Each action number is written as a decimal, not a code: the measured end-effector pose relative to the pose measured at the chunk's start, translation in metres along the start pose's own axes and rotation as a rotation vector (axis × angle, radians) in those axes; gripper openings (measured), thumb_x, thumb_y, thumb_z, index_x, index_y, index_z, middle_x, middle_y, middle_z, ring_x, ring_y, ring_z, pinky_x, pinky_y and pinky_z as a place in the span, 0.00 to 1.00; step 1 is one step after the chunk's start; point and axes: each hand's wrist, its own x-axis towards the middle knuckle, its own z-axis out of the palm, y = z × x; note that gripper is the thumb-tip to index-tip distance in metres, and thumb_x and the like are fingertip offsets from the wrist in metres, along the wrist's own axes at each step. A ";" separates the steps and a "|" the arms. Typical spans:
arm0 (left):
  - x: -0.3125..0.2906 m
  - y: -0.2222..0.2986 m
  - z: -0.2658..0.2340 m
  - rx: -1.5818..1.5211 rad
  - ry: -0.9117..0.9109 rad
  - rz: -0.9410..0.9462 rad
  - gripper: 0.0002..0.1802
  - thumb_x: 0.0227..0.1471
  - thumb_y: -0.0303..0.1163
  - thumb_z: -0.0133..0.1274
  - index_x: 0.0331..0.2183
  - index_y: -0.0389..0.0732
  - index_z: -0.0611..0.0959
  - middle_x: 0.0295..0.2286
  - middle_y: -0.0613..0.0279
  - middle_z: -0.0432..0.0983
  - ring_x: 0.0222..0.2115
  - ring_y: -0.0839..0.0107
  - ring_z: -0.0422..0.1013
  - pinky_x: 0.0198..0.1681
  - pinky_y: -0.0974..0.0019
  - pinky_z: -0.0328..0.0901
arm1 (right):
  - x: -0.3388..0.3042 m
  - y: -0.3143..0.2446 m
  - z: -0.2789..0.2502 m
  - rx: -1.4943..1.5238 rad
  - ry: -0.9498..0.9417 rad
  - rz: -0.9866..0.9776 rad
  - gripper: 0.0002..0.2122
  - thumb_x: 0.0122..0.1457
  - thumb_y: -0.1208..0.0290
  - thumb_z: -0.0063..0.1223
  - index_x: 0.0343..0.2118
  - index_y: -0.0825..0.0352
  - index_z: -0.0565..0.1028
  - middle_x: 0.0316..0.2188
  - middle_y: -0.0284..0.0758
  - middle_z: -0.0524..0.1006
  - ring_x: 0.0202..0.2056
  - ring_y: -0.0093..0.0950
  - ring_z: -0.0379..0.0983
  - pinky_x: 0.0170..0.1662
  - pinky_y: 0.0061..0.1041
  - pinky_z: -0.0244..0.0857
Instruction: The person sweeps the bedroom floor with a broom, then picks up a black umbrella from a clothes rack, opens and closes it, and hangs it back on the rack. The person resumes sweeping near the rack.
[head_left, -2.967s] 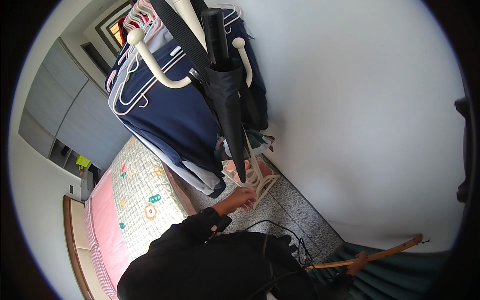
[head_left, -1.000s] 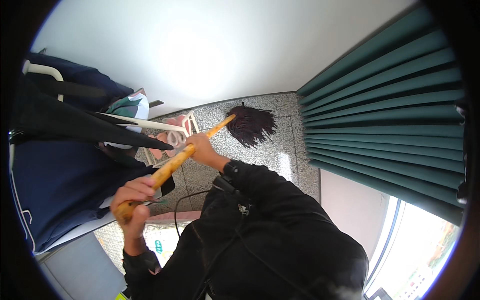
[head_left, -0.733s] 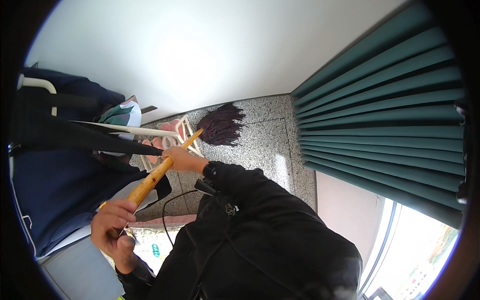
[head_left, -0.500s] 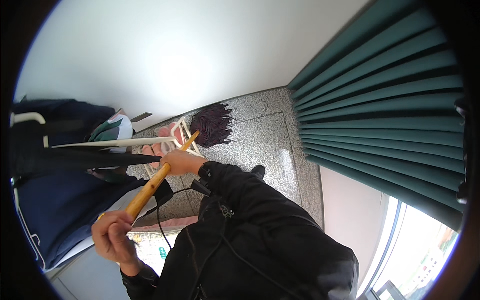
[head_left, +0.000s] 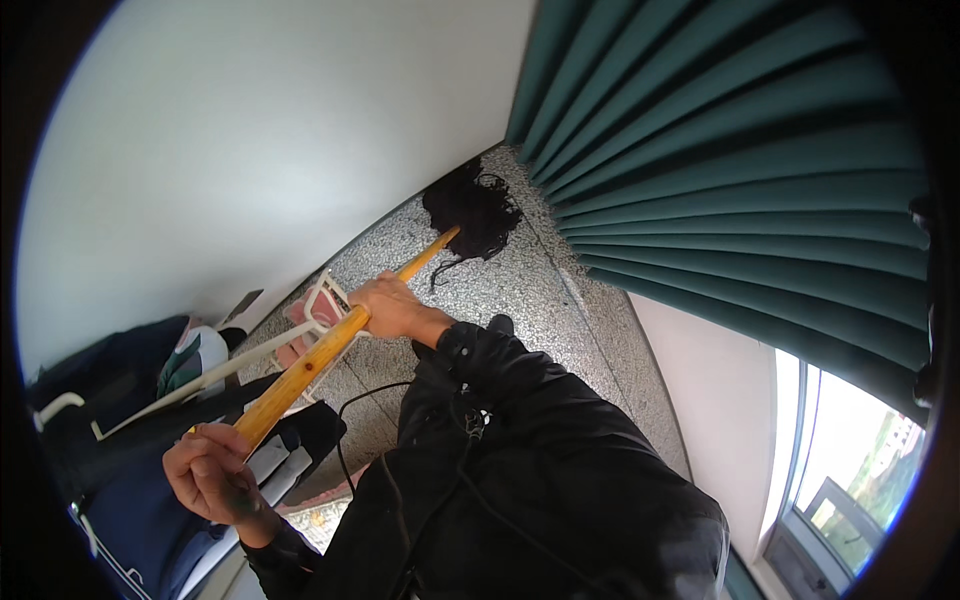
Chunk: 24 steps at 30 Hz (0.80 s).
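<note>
A mop with a yellow wooden handle [head_left: 300, 378] slants from the lower left up to its dark, stringy head [head_left: 470, 212]. The mop head lies spread on the speckled floor close to the wall's foot, its strands fanning out to the right. My right hand [head_left: 392, 305] is wrapped round the handle partway down. My left hand [head_left: 212, 475] is closed about the handle's upper end, at the lower left. Both sleeves are black.
A white wall [head_left: 250, 130] runs along the far left. Green pleated curtains [head_left: 740, 200] hang at the right, above a window [head_left: 850, 480]. At the left stands a cream rack [head_left: 200, 380] with dark clothes [head_left: 110, 365]; pink slippers [head_left: 295, 350] sit by its foot. Speckled floor [head_left: 545, 320] lies between.
The mop head has moved away and to the right along the wall, toward the curtain corner. My view has turned, and both hands keep their hold on the handle.
</note>
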 end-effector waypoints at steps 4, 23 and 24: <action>0.011 -0.009 0.062 -0.092 -0.093 0.049 0.14 0.67 0.37 0.51 0.37 0.35 0.75 0.12 0.64 0.64 0.19 0.69 0.68 0.27 0.67 0.64 | -0.022 0.044 -0.045 -0.031 0.090 0.098 0.06 0.51 0.72 0.57 0.32 0.56 0.80 0.30 0.33 0.80 0.40 0.36 0.78 0.51 0.35 0.58; 0.021 -0.029 0.087 -0.262 -0.419 0.305 0.15 0.67 0.27 0.41 0.50 0.29 0.74 0.24 0.53 0.71 0.29 0.59 0.72 0.35 0.58 0.69 | -0.138 0.038 -0.035 -0.067 0.625 0.354 0.04 0.52 0.69 0.60 0.30 0.59 0.79 0.32 0.34 0.81 0.43 0.39 0.77 0.51 0.39 0.61; 0.017 -0.030 0.089 -0.296 -0.437 0.282 0.15 0.67 0.27 0.40 0.49 0.29 0.75 0.24 0.53 0.71 0.29 0.60 0.72 0.35 0.59 0.69 | -0.150 0.035 -0.032 -0.076 0.604 0.387 0.05 0.52 0.65 0.60 0.29 0.59 0.79 0.32 0.36 0.82 0.44 0.38 0.77 0.50 0.38 0.61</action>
